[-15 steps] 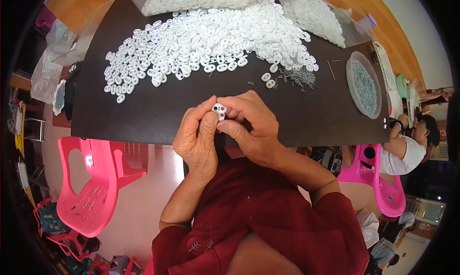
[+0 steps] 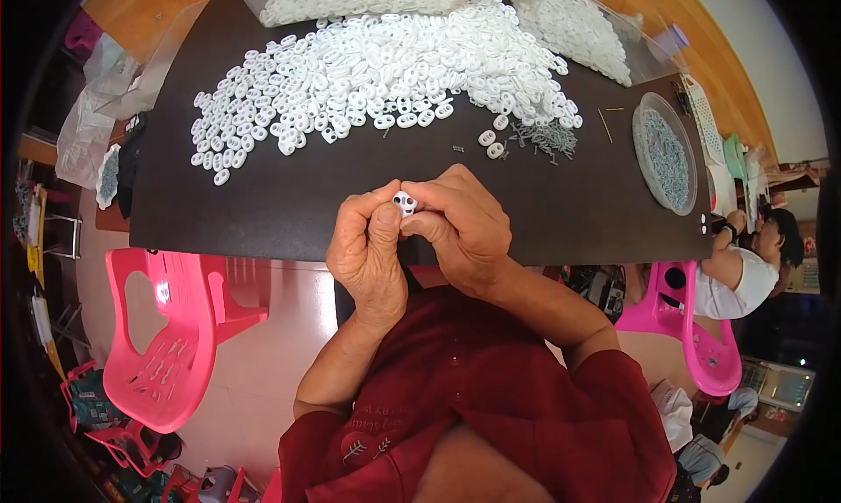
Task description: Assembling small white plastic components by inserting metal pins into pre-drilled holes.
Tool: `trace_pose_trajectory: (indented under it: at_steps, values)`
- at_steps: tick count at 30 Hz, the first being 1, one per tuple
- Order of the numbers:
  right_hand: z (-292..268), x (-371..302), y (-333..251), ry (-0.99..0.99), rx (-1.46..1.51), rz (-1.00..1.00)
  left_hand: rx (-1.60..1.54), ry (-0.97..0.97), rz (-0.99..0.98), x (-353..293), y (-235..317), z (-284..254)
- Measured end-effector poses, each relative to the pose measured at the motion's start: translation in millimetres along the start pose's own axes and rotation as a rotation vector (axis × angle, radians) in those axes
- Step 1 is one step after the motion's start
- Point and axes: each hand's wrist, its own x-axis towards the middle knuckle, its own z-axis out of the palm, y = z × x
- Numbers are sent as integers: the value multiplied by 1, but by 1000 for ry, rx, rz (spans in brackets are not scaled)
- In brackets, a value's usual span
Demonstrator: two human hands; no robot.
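Observation:
Over the near edge of the dark table, a small white two-holed plastic cord lock is pinched between the fingertips of both my hands. My left hand grips it from the left, thumb on its face. From the right, my right hand presses on it with thumb and index finger. Fingers cover parts of the piece, so how it is put together cannot be seen. Beyond my hands spreads a large heap of similar white oval pieces. A small pile of grey springs lies at the heap's right end.
A clear round tub of springs stands at the right. Bags of white pieces lie at the back. Two loose pieces sit near the springs. Pink chairs flank me; another person sits at far right.
Both hands have shifted slightly to the right, and the cord lock has tilted between my fingertips. It stays pinched in both hands.

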Motion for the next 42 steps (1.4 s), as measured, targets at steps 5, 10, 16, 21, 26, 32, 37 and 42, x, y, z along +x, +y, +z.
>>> trace_pose_trajectory:
  at_steps: [5, 10, 16, 21, 26, 32, 37, 42]
  values:
    - [1, 0, -3, -5, -28, 18, 14, 5, 6, 2, 1, 2]
    - [2, -2, -4, 21, -56, 19, -7, -7, -27, 0, 3, 6]
    - [2, -3, -3, 73, -107, -89, 35, -14, 26, -5, -4, 6]
    - [4, -4, -1, 103, -129, -140, 72, 7, 86, -5, -6, 12]
    - [2, -3, 0, 92, -148, -135, 113, 68, 116, -4, -8, 16]
    - [-37, 16, -7, -137, -204, 12, 312, -169, 28, 8, 6, 12]
    - [-105, 67, 20, 109, -449, -65, 908, -288, 355, 66, 8, -7]
    - [-184, 148, 78, 341, -695, 12, 1243, -357, 398, 83, -12, -11]
